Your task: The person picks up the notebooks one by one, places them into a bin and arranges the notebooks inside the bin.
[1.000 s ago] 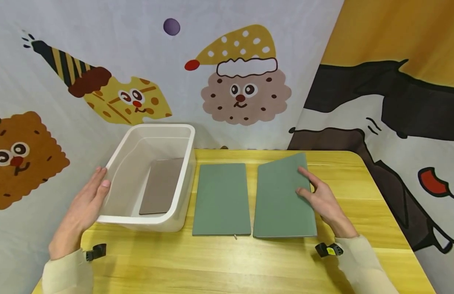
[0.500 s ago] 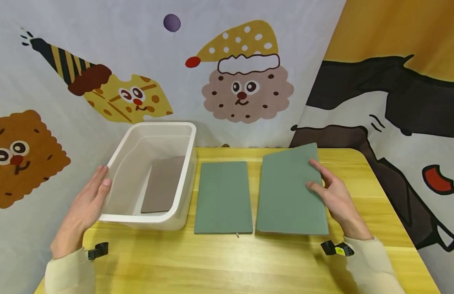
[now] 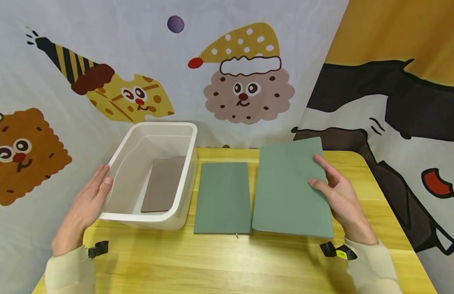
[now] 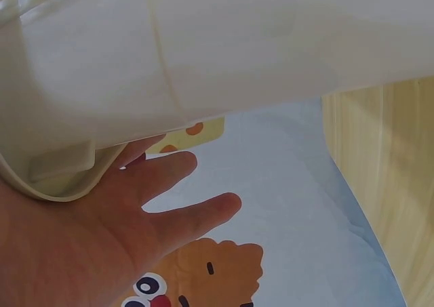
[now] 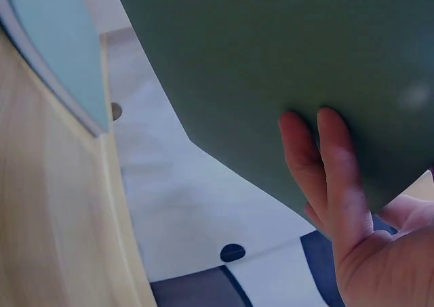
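Right hand (image 3: 343, 199): you pinch the raised green notebook (image 3: 285, 188); grip evenly.
Left hand (image 3: 85, 202): your fingers spread against the white tub (image 3: 138, 217); brace lightly.

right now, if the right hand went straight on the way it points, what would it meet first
The right hand holds a green book; past that, probably the printed cloth behind the table, though depth is unclear.

Left grip (image 3: 83, 202) extended, fingers (image 4: 200, 215) straight, right grip (image 3: 342, 196) pinching, thumb (image 3: 321, 186) opposing fingers, forearms (image 3: 373, 265) apart
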Available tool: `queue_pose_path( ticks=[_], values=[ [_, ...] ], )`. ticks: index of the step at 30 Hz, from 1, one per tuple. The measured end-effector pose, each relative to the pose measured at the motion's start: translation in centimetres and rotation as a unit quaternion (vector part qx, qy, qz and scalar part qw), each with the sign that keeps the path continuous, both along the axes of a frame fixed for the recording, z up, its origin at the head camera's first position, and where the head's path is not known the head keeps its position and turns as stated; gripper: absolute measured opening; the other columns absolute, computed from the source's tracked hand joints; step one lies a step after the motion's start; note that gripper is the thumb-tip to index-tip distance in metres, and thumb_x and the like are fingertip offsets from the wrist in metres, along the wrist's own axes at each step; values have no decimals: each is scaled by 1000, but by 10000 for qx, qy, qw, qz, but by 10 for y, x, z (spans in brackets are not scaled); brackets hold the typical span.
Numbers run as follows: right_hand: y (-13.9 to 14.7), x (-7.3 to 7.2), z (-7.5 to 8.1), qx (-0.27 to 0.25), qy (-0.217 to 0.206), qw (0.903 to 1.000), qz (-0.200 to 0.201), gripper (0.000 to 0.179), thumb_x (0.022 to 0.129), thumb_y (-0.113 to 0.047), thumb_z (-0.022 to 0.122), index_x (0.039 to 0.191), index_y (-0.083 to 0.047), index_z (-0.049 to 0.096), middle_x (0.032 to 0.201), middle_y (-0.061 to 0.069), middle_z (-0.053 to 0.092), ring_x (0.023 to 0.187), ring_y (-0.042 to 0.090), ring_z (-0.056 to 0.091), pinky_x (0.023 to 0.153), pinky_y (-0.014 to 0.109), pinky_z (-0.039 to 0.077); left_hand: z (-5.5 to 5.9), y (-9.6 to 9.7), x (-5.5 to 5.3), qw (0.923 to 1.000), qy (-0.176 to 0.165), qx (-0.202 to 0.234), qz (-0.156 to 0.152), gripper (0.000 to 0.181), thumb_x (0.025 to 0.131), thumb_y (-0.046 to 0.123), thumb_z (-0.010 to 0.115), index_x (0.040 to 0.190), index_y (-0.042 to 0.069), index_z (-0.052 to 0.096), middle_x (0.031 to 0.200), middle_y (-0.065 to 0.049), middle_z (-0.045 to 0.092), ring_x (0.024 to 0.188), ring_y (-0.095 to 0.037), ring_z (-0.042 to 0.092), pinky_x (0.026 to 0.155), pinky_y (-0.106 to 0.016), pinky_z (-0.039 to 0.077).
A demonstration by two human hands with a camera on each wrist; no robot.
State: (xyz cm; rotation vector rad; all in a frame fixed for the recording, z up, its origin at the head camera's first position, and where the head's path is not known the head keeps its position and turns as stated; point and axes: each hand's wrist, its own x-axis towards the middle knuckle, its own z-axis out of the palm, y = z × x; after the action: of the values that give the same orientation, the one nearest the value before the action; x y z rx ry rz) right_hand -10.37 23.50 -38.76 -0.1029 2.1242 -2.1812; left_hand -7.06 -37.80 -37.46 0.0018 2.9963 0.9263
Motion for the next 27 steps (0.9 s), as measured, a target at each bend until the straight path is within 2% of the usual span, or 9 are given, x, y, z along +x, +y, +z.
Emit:
queue_pose_path(
  ticks=[5, 14, 20, 27],
  values=[
    [-5, 2, 7, -80, 14, 10000, -21, 72, 102, -5, 64, 164, -21, 32, 172, 10, 16, 130, 18, 47, 82, 24, 59, 0, 0, 0, 10000, -6, -22, -12, 63, 114, 41, 23, 168, 12, 7, 173, -15, -2, 153, -55, 4, 111, -81, 8],
    [-20, 3, 20, -296, 182, 9994, -87, 71, 102, -4, 65, 163, -22, 35, 168, 12, 24, 132, 21, 46, 87, 23, 58, 0, -1, 1, 10000, -41, -16, -10, 63, 114, 41, 23, 168, 12, 7, 173, -15, -3, 153, -55, 4, 110, -82, 8],
    [-33, 2, 30, -512, 382, 9979, -80, 69, 102, -4, 64, 162, -21, 37, 167, 12, 27, 132, 21, 49, 86, 25, 59, -1, -1, 2, 10000, -33, -11, 25, 63, 114, 42, 23, 167, 11, 7, 173, -15, -2, 153, -55, 5, 110, -82, 9],
    [-57, -1, 43, -848, 626, 9944, -52, 65, 102, -1, 62, 161, -17, 40, 165, 12, 32, 135, 24, 47, 91, 25, 57, -2, -1, -1, 10000, 58, -9, -32, 63, 114, 40, 23, 167, 10, 9, 173, -13, -4, 153, -54, 5, 112, -80, 8]
  ],
)
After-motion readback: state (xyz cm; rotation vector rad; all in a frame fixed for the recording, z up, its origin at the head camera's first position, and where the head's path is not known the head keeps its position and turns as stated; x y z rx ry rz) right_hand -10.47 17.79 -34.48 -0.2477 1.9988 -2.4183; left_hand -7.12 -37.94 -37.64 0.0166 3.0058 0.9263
